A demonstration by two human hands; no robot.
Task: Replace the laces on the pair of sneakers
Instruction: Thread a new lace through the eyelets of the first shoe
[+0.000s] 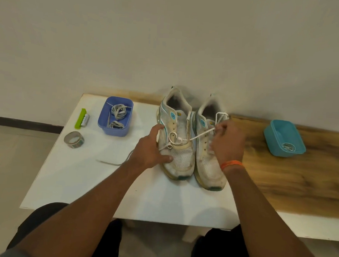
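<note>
Pair of worn white sneakers, toes toward the person, heels to the wall, side by side at centre of the white worktop (pixel 86 182). Left sneaker (pixel 176 140) has a white lace (pixel 174 139) lying looped and loose over its tongue, one strand running across to 3 o'clock toward the right sneaker (pixel 209 150). Left hand (pixel 152 151) grips the left sneaker's outer side, thumb on the mesh toe, fingers curled round the edge near the eyelets. Right hand (pixel 226 140) sits over the right sneaker's eyelets, fingers pinching the lace strand, a loop of it standing above at 12 o'clock; orange band (pixel 232 164) on that wrist. A loose grey lace (pixel 113 161) lies on the worktop at 9 o'clock of the left hand. Further at 10 o'clock: blue tub (pixel 115 116) with coiled grey laces, green-and-silver item (pixel 83 118) just beside it, tape roll (pixel 74 139) below. At 3 o'clock, on the wood-grain surface (pixel 300 180), a teal tub (pixel 284 138) with something small inside, cannot tell what.
</note>
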